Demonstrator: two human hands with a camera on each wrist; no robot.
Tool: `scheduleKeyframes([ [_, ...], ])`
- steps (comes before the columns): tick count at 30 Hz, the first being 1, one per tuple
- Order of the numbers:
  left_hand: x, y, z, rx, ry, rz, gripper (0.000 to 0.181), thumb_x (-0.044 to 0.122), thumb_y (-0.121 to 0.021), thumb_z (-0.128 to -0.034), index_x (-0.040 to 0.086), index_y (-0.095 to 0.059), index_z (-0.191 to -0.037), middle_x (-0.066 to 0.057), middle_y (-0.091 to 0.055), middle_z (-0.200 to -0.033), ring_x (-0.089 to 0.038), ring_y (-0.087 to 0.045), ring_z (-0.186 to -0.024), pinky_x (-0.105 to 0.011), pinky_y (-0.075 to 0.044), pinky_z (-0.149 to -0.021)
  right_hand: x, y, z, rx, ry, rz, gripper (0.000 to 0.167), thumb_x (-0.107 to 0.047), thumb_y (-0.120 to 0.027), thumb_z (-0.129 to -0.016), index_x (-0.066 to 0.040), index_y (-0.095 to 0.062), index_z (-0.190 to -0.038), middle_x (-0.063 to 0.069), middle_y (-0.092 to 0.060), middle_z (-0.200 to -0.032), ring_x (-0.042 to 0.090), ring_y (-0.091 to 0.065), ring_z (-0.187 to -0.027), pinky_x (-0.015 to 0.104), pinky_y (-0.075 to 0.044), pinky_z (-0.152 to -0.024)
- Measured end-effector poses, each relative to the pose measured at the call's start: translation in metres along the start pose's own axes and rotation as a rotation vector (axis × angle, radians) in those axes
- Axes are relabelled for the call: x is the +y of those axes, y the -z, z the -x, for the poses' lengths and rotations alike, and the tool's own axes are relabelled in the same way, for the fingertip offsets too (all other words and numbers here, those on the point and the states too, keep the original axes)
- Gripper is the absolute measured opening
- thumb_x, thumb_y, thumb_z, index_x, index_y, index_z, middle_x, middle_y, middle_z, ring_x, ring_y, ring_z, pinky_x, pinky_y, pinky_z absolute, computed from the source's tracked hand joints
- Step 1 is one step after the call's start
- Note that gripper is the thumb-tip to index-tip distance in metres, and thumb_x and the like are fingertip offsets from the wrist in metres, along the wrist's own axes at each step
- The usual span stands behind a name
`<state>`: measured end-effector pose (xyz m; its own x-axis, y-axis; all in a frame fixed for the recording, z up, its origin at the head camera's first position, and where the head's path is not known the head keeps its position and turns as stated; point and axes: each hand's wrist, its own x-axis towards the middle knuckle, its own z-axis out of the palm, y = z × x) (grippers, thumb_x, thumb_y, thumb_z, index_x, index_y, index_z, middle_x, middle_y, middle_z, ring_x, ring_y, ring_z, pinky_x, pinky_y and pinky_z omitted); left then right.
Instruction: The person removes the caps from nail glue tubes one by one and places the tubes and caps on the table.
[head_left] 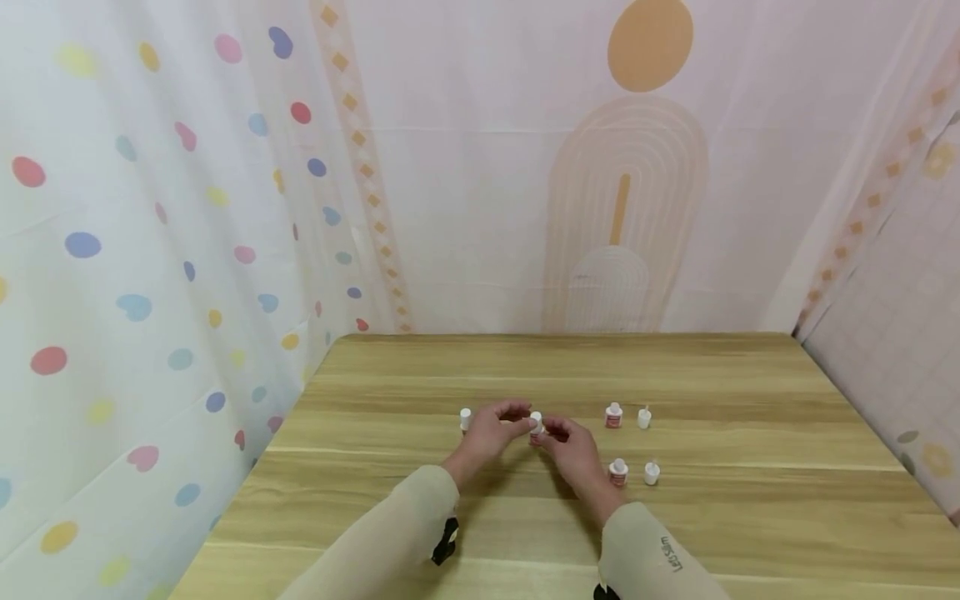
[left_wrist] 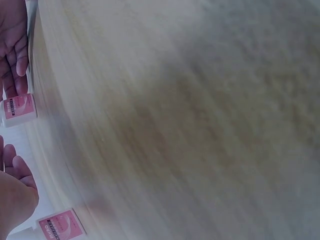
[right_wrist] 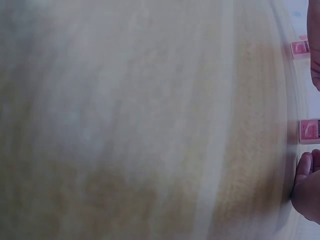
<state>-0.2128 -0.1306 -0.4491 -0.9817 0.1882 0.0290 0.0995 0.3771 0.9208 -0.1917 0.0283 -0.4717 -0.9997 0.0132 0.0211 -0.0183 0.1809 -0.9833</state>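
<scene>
- One small pink-labelled bottle [left_wrist: 20, 109] stands upright on the wooden table [head_left: 525, 367], between the two hands, its white cap [head_left: 536, 416] on.
- Left hand [head_left: 491, 433]: partly spread, thumb at the cap; whether it pinches cannot be told.
- Right hand [head_left: 576, 454]: fingers narrowed beside the bottle's body; a firm hold cannot be confirmed.
- Likely risk: a sideways push from either hand could tip so light a bottle; a loose hold could let it turn or slip.
- Left capped bottle [head_left: 466, 417]: just beyond the left hand, which might knock it.
- Far right bottle [head_left: 613, 417] and near right bottle [head_left: 618, 474]: upright, apparently uncapped, so a bump from the right forearm could spill any liquid.
- Far loose cap [head_left: 644, 418] and near loose cap [head_left: 652, 473]: beside them, stems up.
- Every bottle's contents are hidden.
</scene>
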Motion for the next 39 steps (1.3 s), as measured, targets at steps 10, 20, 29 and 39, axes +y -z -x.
scheduleKeyframes([
  [10,-0.0021,-0.0001,-0.0028,-0.012,0.003,-0.006,0.039,0.028,-0.074,-0.0915,0.006,-0.068,-0.124,0.001,-0.068,-0.109,-0.019,-0.059,-0.105,-0.038,-0.050,-0.087,-0.0011,0.0001,-0.0003,0.003,0.009,-0.012,0.025,-0.005,-0.069,-0.092,0.007,-0.066,-0.113,0.015,-0.068,-0.106,0.028,-0.062,-0.103,0.039,-0.049,-0.088],
  [20,-0.0022,-0.0018,-0.0039,-0.025,-0.003,0.016,0.030,0.026,-0.073,-0.0924,0.009,-0.071,-0.117,0.002,-0.069,-0.107,-0.018,-0.058,-0.103,-0.035,-0.050,-0.085,-0.0011,-0.0003,0.0010,0.007,0.025,0.036,0.024,-0.010,-0.070,-0.092,0.005,-0.068,-0.111,0.015,-0.068,-0.107,0.028,-0.060,-0.104,0.044,-0.047,-0.091],
  [29,-0.0040,-0.0046,-0.0043,-0.013,-0.019,0.012,0.018,0.024,-0.072,-0.0934,0.014,-0.074,-0.108,0.003,-0.070,-0.103,-0.017,-0.059,-0.099,-0.033,-0.050,-0.082,0.0029,0.0000,-0.0009,0.030,0.037,0.078,0.015,-0.010,-0.070,-0.093,0.000,-0.071,-0.104,0.008,-0.070,-0.101,0.024,-0.061,-0.100,0.043,-0.047,-0.090],
  [39,-0.0070,-0.0041,-0.0051,-0.003,-0.024,0.013,0.019,0.024,-0.073,-0.0925,0.012,-0.075,-0.107,0.001,-0.071,-0.104,-0.017,-0.059,-0.096,-0.033,-0.049,-0.080,0.0057,-0.0020,-0.0019,0.023,0.041,0.086,0.010,-0.006,-0.068,-0.093,-0.002,-0.071,-0.102,0.004,-0.070,-0.095,0.022,-0.063,-0.096,0.042,-0.048,-0.088],
])
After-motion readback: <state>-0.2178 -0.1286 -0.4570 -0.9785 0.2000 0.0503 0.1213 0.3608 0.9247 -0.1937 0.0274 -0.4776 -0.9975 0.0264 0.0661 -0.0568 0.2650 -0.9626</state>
